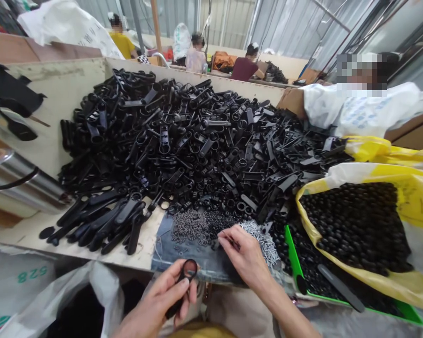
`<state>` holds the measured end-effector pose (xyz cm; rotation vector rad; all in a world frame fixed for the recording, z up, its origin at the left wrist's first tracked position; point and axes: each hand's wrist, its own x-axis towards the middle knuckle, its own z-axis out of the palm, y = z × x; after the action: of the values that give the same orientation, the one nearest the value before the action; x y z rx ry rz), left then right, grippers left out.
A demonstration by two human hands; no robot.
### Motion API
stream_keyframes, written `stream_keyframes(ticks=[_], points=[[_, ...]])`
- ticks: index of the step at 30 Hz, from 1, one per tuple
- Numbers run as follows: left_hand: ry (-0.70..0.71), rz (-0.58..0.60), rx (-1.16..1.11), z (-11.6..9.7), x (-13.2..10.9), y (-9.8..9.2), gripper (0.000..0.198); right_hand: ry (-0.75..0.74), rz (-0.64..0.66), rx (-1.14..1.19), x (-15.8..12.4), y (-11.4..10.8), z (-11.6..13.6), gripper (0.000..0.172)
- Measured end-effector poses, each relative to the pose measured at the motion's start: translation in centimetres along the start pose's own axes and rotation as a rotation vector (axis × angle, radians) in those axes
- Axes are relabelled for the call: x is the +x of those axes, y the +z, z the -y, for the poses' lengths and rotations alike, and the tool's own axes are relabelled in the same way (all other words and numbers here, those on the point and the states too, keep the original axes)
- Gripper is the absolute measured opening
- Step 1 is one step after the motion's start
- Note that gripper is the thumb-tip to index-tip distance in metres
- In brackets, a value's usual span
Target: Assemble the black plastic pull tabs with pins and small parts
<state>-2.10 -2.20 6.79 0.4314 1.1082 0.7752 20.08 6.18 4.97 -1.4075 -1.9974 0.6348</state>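
Black part [191,277]: smooth, slim body, round ring end up, held in left hand [178,293] just off the bench's near edge, fingers wrapped, thumb across. Right hand [245,253]: fingertips pinched close beside the small dark fittings [220,224]; can't tell if they grip anything. Bare strip of blue mat [206,258] between hands; green tray [293,256] bounds the right, part heap [183,136] the far side. Pale bench [146,257], corrugated metal walls [225,19] behind.

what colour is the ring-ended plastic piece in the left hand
The ring-ended plastic piece in the left hand is black, best seen in the head view.
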Motion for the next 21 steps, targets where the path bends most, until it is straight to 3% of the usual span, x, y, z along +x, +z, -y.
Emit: stream_keyframes(ticks=[5, 10, 12, 16, 21], points=[[0.023, 0.003, 0.039, -0.2, 0.8, 0.6, 0.06, -0.011, -0.043, -0.127, 4.8, -1.3, -0.5, 0.02], [0.052, -0.018, 0.042, -0.1, 1.5, 0.7, 0.063, -0.023, 0.081, -0.252, 9.3, -1.2, 0.4, 0.016], [0.057, -0.039, 0.036, 0.0, 1.7, 0.5, 0.063, -0.025, 0.152, -0.267, 10.0, -1.0, 0.5, 0.011], [0.078, -0.035, 0.026, 0.0, 1.9, 0.1, 0.057, -0.007, 0.209, -0.203, 9.8, -0.9, 0.4, 0.02], [0.052, -0.042, -0.041, -0.6, 1.6, 0.4, 0.052, 0.082, 0.195, 0.079, 8.8, -2.2, -0.2, 0.011]])
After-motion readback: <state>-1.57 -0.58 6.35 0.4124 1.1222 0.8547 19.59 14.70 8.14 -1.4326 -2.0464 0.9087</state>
